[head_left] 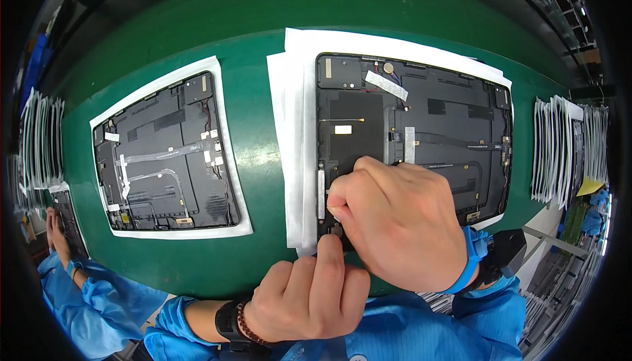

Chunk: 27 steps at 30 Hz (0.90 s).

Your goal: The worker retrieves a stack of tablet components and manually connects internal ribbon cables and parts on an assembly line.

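Observation:
A black tablet back housing (454, 124) with thin cables, connectors and white tape strips lies in front of me on white sheets (299, 163). My right hand (401, 223) is closed over its lower left part, thumb and index finger pinched together. What they hold, if anything, is hidden. Below it, my left hand (309, 292) has its fingers curled, with one finger reaching up to the housing's near left corner. A small grey piece shows at that fingertip; whether the hand grips it is unclear.
A second black tablet housing (161, 157) rests on white paper at the left of the green table (257, 130). Stacks of interleaved sheets stand at the far left (43, 144) and right (559, 150). Another person's hand (58, 236) is at the lower left beside a third dark housing (69, 223).

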### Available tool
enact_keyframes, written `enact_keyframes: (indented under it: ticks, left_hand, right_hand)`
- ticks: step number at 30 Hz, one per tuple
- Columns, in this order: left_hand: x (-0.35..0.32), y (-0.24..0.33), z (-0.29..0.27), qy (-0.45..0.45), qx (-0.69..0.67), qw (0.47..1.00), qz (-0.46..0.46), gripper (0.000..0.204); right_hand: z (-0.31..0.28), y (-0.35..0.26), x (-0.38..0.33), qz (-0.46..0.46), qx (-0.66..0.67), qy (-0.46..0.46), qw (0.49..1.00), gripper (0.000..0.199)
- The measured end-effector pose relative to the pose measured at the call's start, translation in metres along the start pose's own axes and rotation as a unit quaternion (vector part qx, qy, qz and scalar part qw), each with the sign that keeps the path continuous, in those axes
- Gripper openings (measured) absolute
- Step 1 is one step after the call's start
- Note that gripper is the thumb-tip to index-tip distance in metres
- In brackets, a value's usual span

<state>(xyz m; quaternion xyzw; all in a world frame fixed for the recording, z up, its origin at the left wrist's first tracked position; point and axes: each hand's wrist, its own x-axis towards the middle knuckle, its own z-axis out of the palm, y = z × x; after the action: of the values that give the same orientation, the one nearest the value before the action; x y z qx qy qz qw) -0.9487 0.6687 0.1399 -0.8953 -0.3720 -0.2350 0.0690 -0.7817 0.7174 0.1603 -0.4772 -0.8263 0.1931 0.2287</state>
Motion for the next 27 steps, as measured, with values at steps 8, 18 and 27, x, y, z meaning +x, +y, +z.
enact_keyframes:
  ticks: [8,18,27]
  left_hand:
    - [-0.0001,-0.0003,0.0011,0.001,-0.004,1.000,0.000,0.027]
    - [-0.0016,-0.0003,-0.0020,0.001,-0.002,1.000,0.003,0.026]
    - [-0.0012,-0.0007,-0.0024,-0.004,-0.011,1.000,-0.001,0.027]
  right_hand:
    - [0.0013,0.0016,-0.0009,-0.002,-0.010,-0.002,1.000,0.023]
    - [0.0038,0.0011,-0.0020,-0.005,-0.011,0.005,1.000,0.025]
    - [-0.0007,0.0008,-0.0005,-0.007,-0.029,-0.015,0.999,0.018]
